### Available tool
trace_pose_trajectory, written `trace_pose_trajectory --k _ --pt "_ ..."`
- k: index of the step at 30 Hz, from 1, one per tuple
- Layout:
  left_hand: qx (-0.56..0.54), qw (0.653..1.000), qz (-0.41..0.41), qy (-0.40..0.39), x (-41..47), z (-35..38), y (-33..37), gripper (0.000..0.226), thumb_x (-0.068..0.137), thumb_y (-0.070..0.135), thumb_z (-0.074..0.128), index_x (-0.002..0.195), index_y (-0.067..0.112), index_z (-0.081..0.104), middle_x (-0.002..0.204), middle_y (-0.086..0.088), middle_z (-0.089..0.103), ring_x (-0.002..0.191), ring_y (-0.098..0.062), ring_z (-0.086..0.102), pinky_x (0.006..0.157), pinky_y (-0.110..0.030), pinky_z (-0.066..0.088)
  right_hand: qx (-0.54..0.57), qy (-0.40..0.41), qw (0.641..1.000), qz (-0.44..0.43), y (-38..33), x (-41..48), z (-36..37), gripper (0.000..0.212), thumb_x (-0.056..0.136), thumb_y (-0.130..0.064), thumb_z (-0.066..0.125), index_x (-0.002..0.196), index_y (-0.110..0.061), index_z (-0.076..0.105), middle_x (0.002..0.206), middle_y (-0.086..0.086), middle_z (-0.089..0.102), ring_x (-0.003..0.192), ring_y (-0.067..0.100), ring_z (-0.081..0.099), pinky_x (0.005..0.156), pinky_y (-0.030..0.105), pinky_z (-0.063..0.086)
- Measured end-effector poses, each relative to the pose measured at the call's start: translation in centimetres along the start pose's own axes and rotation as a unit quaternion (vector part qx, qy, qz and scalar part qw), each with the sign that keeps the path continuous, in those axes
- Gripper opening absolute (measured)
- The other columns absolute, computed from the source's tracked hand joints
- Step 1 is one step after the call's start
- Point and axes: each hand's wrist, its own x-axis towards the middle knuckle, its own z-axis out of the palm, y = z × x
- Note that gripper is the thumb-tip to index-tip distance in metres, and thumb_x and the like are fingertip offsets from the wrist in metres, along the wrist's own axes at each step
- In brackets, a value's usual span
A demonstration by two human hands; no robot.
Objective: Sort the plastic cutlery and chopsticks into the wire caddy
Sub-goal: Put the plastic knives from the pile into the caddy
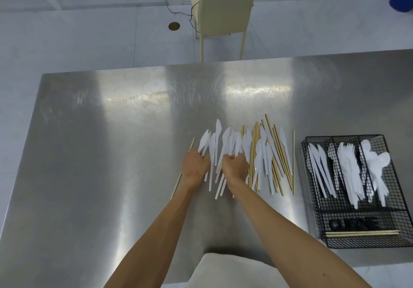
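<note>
Left hand (194, 167) fingers curled on white knives (213, 147) | right hand (235, 167) likewise | wire caddy (357, 242) right

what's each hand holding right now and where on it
Both the left hand and right hand are closed on white plastic knives, gripping around mid-handle, blades pointing away.

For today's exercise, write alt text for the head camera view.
Two bare hands, left hand and right hand, close on white plastic knives in a pile mixed with bamboo chopsticks on a steel table; a black wire caddy, part-filled, sits right.
</note>
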Motion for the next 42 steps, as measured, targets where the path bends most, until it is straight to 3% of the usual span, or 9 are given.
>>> trace_pose_trajectory --k 6,10,14,17,20,27,30,37,42 --pt "-0.099 0.995 0.002 0.018 -0.9 -0.1 -1.0 0.008 0.093 0.015 0.045 0.093 0.012 0.052 0.076 0.003 0.058 0.070 -0.019 0.059 0.066 -0.035 0.051 0.005 -0.075 0.993 -0.096 -0.4 0.9 -1.8 0.017 0.100 -0.015 0.042 0.116 -0.015 0.049 0.089 0.003 0.062 0.065 0.015 0.059 0.051 0.025 0.045" --pt "-0.097 0.995 -0.020 0.031 -1.4 1.0 -1.6 0.018 0.094 0.017 0.043 0.095 0.005 0.057 0.086 -0.011 0.064 0.078 -0.028 0.064 0.071 -0.041 0.055 -0.025 -0.100 0.991 -0.086 -0.9 1.4 -1.0 0.028 0.104 -0.021 0.035 0.124 -0.008 0.048 0.103 0.008 0.061 0.075 0.014 0.059 0.057 0.024 0.044" --pt "-0.100 0.994 -0.040 0.021 -1.7 1.8 -1.3 0.012 0.089 0.019 0.058 0.082 0.010 0.058 0.080 -0.012 0.065 0.072 -0.024 0.066 0.069 -0.042 0.058 -0.058 -0.081 0.987 -0.125 -1.6 1.8 0.1 0.021 0.095 -0.022 0.055 0.108 -0.007 0.062 0.087 0.004 0.065 0.070 0.019 0.064 0.052 0.024 0.048" --pt "-0.078 0.996 -0.047 0.019 -1.4 2.0 -1.5 0.010 0.087 0.018 0.062 0.083 0.010 0.061 0.079 -0.008 0.066 0.072 -0.024 0.067 0.069 -0.039 0.060 -0.105 -0.054 0.979 -0.163 -2.4 2.5 1.2 0.021 0.091 -0.025 0.068 0.098 -0.006 0.068 0.088 0.007 0.070 0.077 0.026 0.070 0.049 0.019 0.042" --pt "-0.051 0.997 -0.061 0.020 -1.2 2.0 -1.0 0.010 0.088 0.020 0.062 0.088 0.009 0.061 0.081 -0.005 0.064 0.073 -0.023 0.065 0.065 -0.033 0.056 -0.133 -0.023 0.981 -0.136 -3.5 3.0 2.4 0.022 0.090 -0.023 0.069 0.101 -0.004 0.067 0.096 0.012 0.071 0.085 0.030 0.071 0.060 0.027 0.053" --pt "0.054 0.995 -0.074 0.028 -0.5 2.5 -0.2 0.028 0.088 0.031 0.064 0.101 0.006 0.066 0.098 -0.009 0.070 0.087 -0.026 0.069 0.073 -0.035 0.055 -0.172 -0.095 0.979 -0.060 -5.7 3.6 3.1 0.021 0.090 -0.022 0.064 0.103 -0.006 0.061 0.093 0.010 0.066 0.086 0.029 0.068 0.060 0.028 0.048" --pt "0.109 0.992 -0.058 0.034 -0.7 1.9 -0.8 0.032 0.091 0.027 0.057 0.110 0.002 0.063 0.108 -0.012 0.064 0.097 -0.030 0.066 0.077 -0.035 0.051 -0.114 -0.107 0.985 -0.069 -5.9 3.9 1.5 0.014 0.090 -0.022 0.056 0.088 -0.009 0.054 0.076 0.004 0.057 0.066 0.019 0.058 0.053 0.025 0.040" --pt "0.261 0.964 0.028 0.047 -1.5 1.2 -2.9 0.022 0.092 0.014 0.046 0.111 0.007 0.054 0.108 -0.010 0.061 0.094 -0.027 0.064 0.074 -0.031 0.048 -0.005 -0.144 0.986 -0.087 -3.3 5.4 -2.6 0.025 0.097 -0.022 0.039 0.114 -0.010 0.054 0.093 0.008 0.060 0.071 0.017 0.055 0.059 0.029 0.043" --pt "0.258 0.964 0.040 0.050 -1.4 0.9 -2.4 0.019 0.093 0.008 0.046 0.110 0.004 0.052 0.103 -0.011 0.066 0.090 -0.029 0.067 0.067 -0.033 0.046 0.021 -0.136 0.989 -0.044 -0.9 5.0 -3.5 0.024 0.096 -0.017 0.037 0.116 -0.010 0.048 0.093 0.009 0.056 0.069 0.016 0.050 0.057 0.029 0.041"
